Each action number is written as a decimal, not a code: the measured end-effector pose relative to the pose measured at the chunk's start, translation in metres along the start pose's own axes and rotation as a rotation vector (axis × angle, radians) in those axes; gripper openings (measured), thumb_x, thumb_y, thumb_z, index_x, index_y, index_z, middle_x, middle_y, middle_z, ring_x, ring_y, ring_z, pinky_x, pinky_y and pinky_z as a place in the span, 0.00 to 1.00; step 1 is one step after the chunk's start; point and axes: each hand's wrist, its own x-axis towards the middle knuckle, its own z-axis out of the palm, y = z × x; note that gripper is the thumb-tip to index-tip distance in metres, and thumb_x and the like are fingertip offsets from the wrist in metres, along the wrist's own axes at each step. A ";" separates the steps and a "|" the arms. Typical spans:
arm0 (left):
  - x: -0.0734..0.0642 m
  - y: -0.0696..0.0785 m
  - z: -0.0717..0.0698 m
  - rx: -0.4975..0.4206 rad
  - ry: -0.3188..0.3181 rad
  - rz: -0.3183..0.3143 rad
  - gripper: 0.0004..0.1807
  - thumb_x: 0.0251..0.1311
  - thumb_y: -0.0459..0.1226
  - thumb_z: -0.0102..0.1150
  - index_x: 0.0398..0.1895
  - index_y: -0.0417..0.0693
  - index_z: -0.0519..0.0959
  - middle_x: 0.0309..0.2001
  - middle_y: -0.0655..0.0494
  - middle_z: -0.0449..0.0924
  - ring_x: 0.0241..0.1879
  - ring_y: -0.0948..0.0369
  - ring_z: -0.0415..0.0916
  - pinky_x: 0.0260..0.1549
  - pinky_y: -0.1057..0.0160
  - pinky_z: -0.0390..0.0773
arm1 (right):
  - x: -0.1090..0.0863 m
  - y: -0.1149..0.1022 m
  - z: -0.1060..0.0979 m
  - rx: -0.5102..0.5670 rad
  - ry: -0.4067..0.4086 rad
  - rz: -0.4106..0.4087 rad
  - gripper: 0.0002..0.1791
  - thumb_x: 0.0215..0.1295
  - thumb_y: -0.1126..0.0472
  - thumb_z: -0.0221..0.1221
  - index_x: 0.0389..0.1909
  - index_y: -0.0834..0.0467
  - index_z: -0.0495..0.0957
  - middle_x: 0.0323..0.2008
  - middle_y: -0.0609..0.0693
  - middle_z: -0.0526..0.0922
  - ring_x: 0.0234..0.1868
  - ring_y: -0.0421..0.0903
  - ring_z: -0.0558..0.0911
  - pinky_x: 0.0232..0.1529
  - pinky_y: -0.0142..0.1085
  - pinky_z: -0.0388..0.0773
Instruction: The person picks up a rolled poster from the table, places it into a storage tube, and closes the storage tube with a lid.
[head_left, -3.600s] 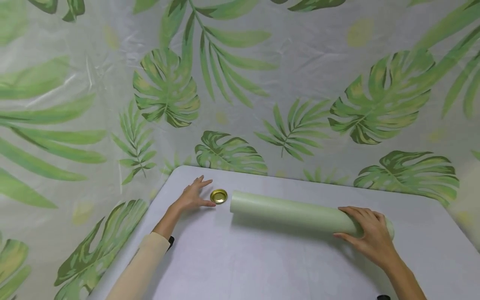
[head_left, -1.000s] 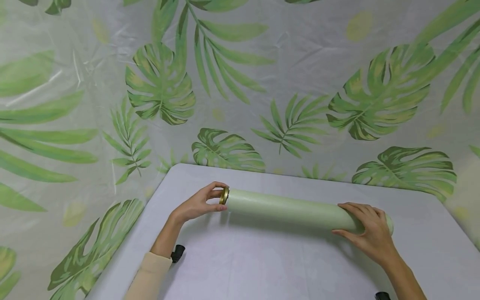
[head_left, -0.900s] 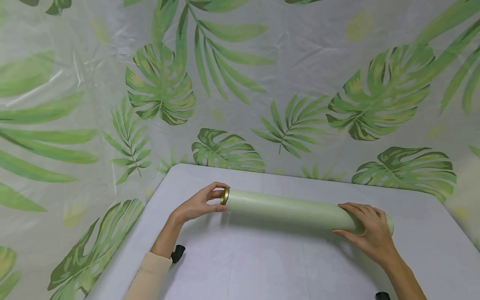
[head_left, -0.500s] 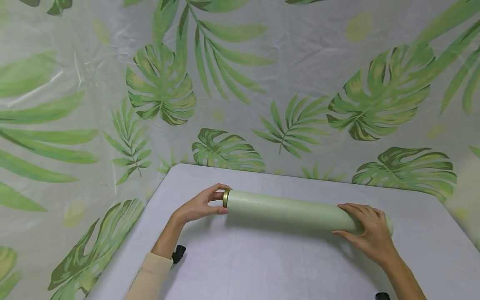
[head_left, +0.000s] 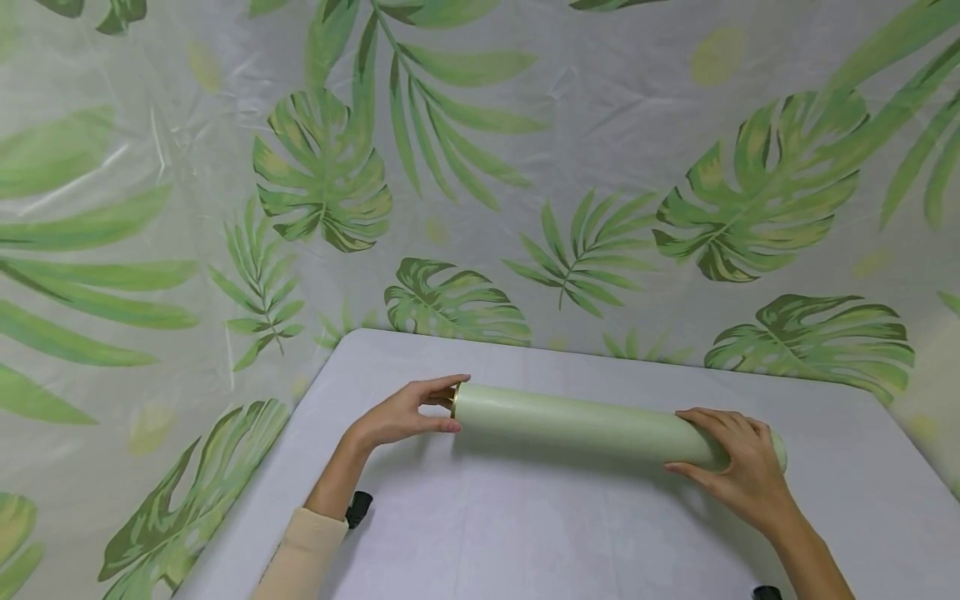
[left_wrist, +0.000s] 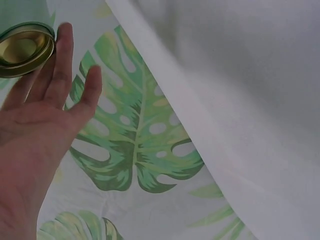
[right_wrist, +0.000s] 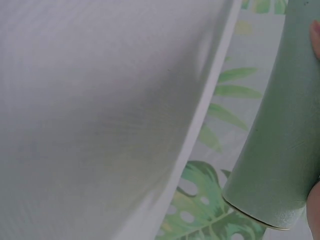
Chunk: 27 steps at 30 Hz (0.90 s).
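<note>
A long pale green tube (head_left: 570,422) lies almost level, held just above the white table, its left end slightly farther back. My right hand (head_left: 744,467) grips it near the right end, thumb in front and fingers over the top. At the left end sits a gold metal cap (head_left: 454,402), flush against the tube's mouth. My left hand (head_left: 401,415) presses on the cap with extended fingers, the thumb below its edge. The left wrist view shows the cap's recessed face (left_wrist: 22,50) against the fingers. In the right wrist view the tube (right_wrist: 275,150) fills the right side.
The white tabletop (head_left: 540,533) has rounded back corners. Behind it hangs a leaf-printed plastic sheet (head_left: 465,167), close to the back and left edges. A black wrist device (head_left: 358,508) is on the left arm, another (head_left: 767,592) by the right arm.
My left hand took the cap off the table and brought it to the tube's left end. The cap moved rightward into the mouth, and the left fingers straightened. My right hand stayed in place.
</note>
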 end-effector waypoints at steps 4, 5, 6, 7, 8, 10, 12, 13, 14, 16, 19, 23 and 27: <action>-0.002 0.000 -0.002 -0.031 -0.038 0.009 0.38 0.74 0.41 0.61 0.82 0.56 0.58 0.71 0.49 0.73 0.65 0.52 0.77 0.67 0.49 0.74 | -0.001 0.002 0.002 0.002 -0.008 0.006 0.47 0.24 0.58 0.86 0.58 0.53 0.84 0.52 0.56 0.86 0.57 0.28 0.70 0.55 0.50 0.58; -0.002 0.000 -0.002 -0.031 -0.038 0.011 0.36 0.75 0.41 0.59 0.82 0.56 0.58 0.72 0.49 0.72 0.65 0.52 0.77 0.66 0.53 0.76 | -0.001 0.003 0.002 0.002 -0.007 0.003 0.47 0.24 0.58 0.86 0.58 0.53 0.84 0.52 0.56 0.86 0.57 0.28 0.70 0.55 0.50 0.58; -0.002 0.000 -0.002 -0.033 -0.034 0.013 0.36 0.75 0.41 0.59 0.82 0.57 0.58 0.72 0.49 0.72 0.64 0.52 0.77 0.64 0.54 0.77 | -0.001 0.003 0.002 0.002 -0.006 0.001 0.47 0.24 0.58 0.86 0.58 0.53 0.84 0.52 0.56 0.86 0.57 0.28 0.71 0.55 0.49 0.59; -0.002 0.000 -0.002 -0.031 -0.025 0.013 0.35 0.75 0.41 0.59 0.82 0.57 0.59 0.72 0.49 0.72 0.64 0.52 0.78 0.63 0.55 0.78 | -0.001 0.003 0.002 0.002 -0.003 -0.001 0.47 0.24 0.58 0.86 0.57 0.53 0.85 0.52 0.56 0.86 0.56 0.28 0.71 0.54 0.49 0.58; -0.002 0.000 -0.002 -0.030 -0.014 0.013 0.35 0.75 0.41 0.59 0.82 0.57 0.60 0.72 0.49 0.72 0.65 0.52 0.77 0.63 0.55 0.77 | -0.001 0.003 0.002 0.002 0.000 -0.004 0.47 0.24 0.57 0.86 0.57 0.53 0.85 0.52 0.56 0.86 0.56 0.28 0.71 0.54 0.48 0.58; -0.002 0.001 0.000 -0.027 0.008 0.013 0.35 0.74 0.41 0.60 0.81 0.56 0.61 0.72 0.49 0.71 0.66 0.52 0.76 0.64 0.53 0.76 | -0.001 0.003 0.002 0.002 0.005 -0.012 0.46 0.24 0.57 0.86 0.57 0.54 0.85 0.51 0.56 0.86 0.56 0.27 0.71 0.55 0.47 0.58; -0.001 0.001 0.001 -0.024 0.027 0.008 0.35 0.73 0.42 0.62 0.81 0.56 0.63 0.72 0.50 0.72 0.67 0.52 0.75 0.65 0.50 0.75 | 0.000 0.002 0.001 -0.001 0.017 -0.025 0.46 0.23 0.56 0.86 0.56 0.54 0.85 0.50 0.55 0.86 0.55 0.27 0.71 0.55 0.47 0.58; 0.000 0.000 0.002 -0.026 0.034 0.004 0.35 0.73 0.42 0.63 0.80 0.56 0.63 0.72 0.50 0.72 0.67 0.52 0.75 0.65 0.50 0.75 | 0.000 0.001 0.000 0.000 0.022 -0.032 0.46 0.23 0.56 0.86 0.56 0.54 0.86 0.50 0.55 0.87 0.54 0.28 0.71 0.55 0.47 0.57; 0.001 0.000 0.004 -0.030 0.038 0.005 0.35 0.72 0.41 0.63 0.80 0.56 0.64 0.72 0.50 0.73 0.67 0.52 0.76 0.65 0.50 0.75 | 0.001 0.001 -0.001 -0.001 0.031 -0.043 0.46 0.23 0.56 0.85 0.55 0.54 0.86 0.50 0.55 0.87 0.54 0.29 0.72 0.54 0.48 0.57; 0.002 -0.001 0.005 -0.039 0.044 0.006 0.34 0.72 0.41 0.63 0.79 0.58 0.65 0.70 0.50 0.75 0.65 0.52 0.77 0.64 0.52 0.77 | 0.001 0.000 -0.002 0.000 0.037 -0.052 0.46 0.22 0.56 0.85 0.55 0.54 0.86 0.49 0.55 0.87 0.53 0.30 0.72 0.54 0.49 0.57; 0.004 -0.002 0.007 -0.046 0.045 0.018 0.34 0.72 0.41 0.63 0.79 0.56 0.65 0.69 0.48 0.76 0.65 0.51 0.78 0.62 0.56 0.79 | 0.002 -0.001 -0.003 0.003 0.035 -0.057 0.46 0.22 0.57 0.85 0.55 0.55 0.86 0.49 0.55 0.86 0.53 0.32 0.73 0.54 0.50 0.57; 0.005 -0.003 0.009 -0.040 0.018 0.027 0.36 0.72 0.41 0.63 0.81 0.51 0.62 0.70 0.46 0.75 0.67 0.50 0.77 0.64 0.54 0.78 | 0.001 0.002 -0.003 0.002 0.015 -0.039 0.46 0.22 0.59 0.85 0.56 0.54 0.86 0.50 0.55 0.86 0.53 0.31 0.72 0.54 0.52 0.57; 0.006 -0.002 0.011 -0.034 -0.012 0.018 0.38 0.71 0.41 0.65 0.81 0.55 0.62 0.73 0.48 0.72 0.66 0.51 0.78 0.65 0.47 0.76 | -0.003 0.006 -0.004 0.002 -0.008 -0.011 0.46 0.22 0.59 0.86 0.56 0.54 0.86 0.50 0.55 0.86 0.55 0.24 0.68 0.54 0.53 0.57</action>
